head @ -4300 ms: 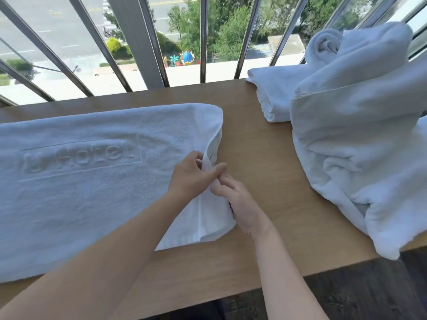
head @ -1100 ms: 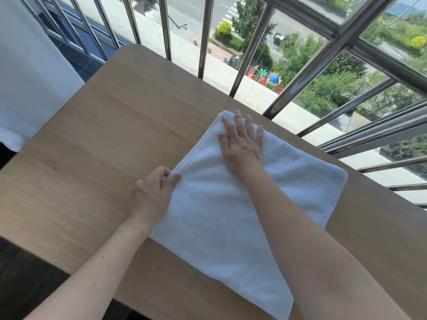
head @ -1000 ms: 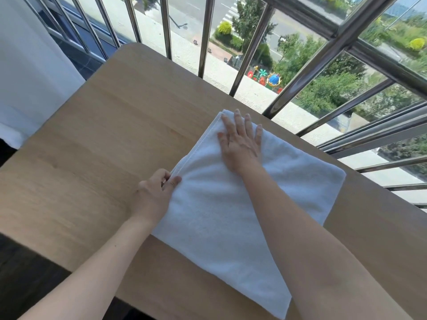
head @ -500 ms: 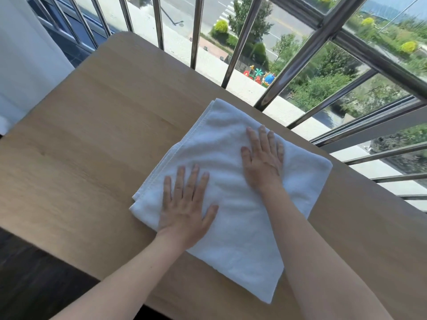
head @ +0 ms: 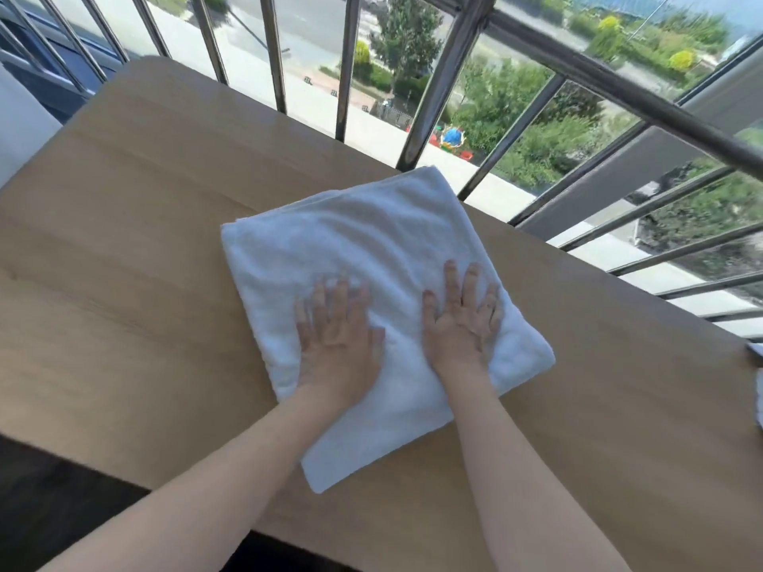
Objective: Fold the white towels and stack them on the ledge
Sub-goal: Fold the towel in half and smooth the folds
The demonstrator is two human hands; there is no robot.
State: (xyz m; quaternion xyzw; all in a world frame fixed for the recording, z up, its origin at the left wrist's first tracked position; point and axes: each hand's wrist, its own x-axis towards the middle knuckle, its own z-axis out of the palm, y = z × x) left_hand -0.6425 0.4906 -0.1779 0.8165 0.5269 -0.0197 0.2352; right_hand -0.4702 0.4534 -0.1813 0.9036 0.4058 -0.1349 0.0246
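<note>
Your left hand (head: 336, 336) lies flat on the folded white towel (head: 355, 237), fingers straight and slightly spread, gripping nothing; it is blurred. Your right hand (head: 460, 324) presses flat beside it, fingers likewise straight and apart, near the towel's right edge. The towel sits as a squarish, layered pad on the wooden surface (head: 124, 249), turned at an angle, its far corner close to the metal railing (head: 437, 76). At the right border of the view, a sliver of other white cloth (head: 759, 390) rests on the same surface, well apart from the towel.
</note>
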